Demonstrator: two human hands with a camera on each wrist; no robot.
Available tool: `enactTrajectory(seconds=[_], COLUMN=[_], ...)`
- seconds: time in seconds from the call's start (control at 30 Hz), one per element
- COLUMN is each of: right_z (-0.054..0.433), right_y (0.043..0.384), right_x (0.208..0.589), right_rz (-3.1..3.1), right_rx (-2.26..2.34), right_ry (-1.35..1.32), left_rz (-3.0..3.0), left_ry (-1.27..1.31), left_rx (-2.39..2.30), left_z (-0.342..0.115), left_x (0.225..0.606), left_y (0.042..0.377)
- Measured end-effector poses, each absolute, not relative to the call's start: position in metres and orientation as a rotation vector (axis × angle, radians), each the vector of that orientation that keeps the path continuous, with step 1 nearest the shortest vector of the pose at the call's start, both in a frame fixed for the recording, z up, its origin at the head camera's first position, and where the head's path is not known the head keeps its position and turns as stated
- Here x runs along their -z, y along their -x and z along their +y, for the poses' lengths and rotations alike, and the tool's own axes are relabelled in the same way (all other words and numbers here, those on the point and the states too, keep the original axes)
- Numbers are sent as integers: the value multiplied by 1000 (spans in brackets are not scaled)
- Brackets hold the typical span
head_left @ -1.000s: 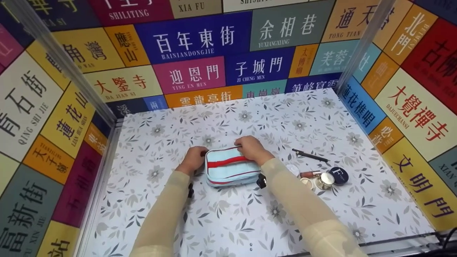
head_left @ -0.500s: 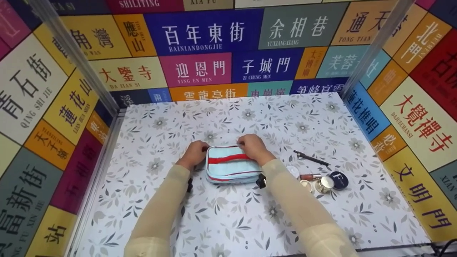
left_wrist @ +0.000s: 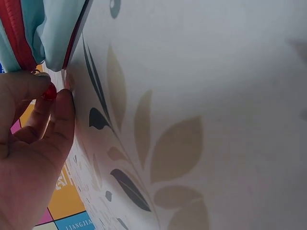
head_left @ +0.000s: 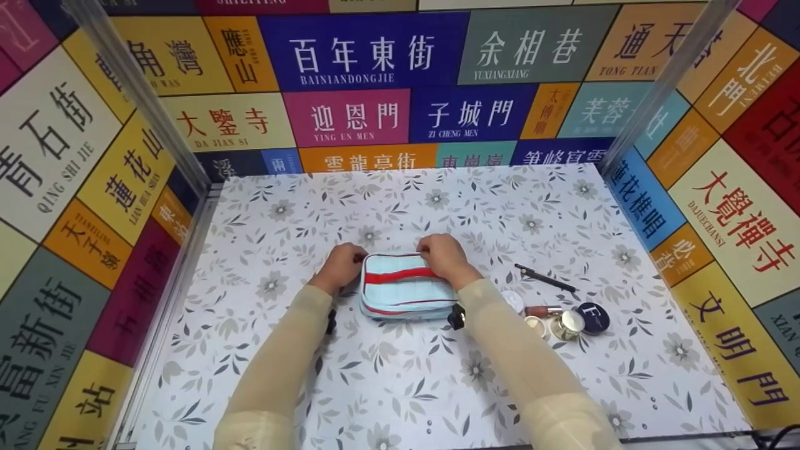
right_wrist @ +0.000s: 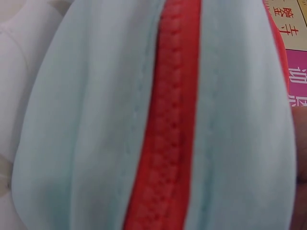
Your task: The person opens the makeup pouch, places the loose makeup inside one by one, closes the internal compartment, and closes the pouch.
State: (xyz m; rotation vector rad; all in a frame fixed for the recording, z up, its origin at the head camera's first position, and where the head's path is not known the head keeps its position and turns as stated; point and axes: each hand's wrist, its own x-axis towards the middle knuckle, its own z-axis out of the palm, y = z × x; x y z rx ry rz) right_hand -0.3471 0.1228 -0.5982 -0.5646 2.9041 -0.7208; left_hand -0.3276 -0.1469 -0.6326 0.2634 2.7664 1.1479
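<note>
A light blue makeup bag (head_left: 403, 294) with a red strap across its top sits on the table between both hands. At its left end, my left hand (head_left: 339, 267) pinches a red zipper pull (left_wrist: 50, 92), seen in the left wrist view between thumb and fingers. My right hand (head_left: 445, 257) grips the back right edge of the bag, its fingertips partly hidden behind it. The right wrist view is filled by the bag's side, where a red zipper (right_wrist: 172, 96) runs with its teeth meshed.
To the right lie a black pencil-like stick (head_left: 545, 278), a lip gloss tube (head_left: 542, 310), a gold-and-white jar (head_left: 567, 325), a dark blue round compact (head_left: 594, 317) and small round cosmetics (head_left: 535, 325). Sign-printed panels (head_left: 362, 53) enclose the back and sides of the floral table (head_left: 400, 206).
The head view has shifted slightly, so the table sits a little differently in frame. Both hands keep their places on the makeup bag, with hardly any movement.
</note>
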Motion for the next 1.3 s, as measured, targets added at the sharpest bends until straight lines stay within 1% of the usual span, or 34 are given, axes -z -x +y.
enactTrajectory(seconds=[0.3,0.7,0.93,1.3], right_z=[122,127,127,121], right_y=[348,346,346,344], right_x=[599,597,597,603], right_rz=[2928,2941,2955,2966], right_rx=[721,748,723,769], right_ry=[565,557,578,526], left_rz=[2793,2793,2863,2825], left_ry=[-305,-283,-334,-295], left_rx=[-1135,-1164,-1126,-1123], left_z=[-150,-149,-151,-160], left_x=[633,636,638,636], left_y=[325,322,318,309])
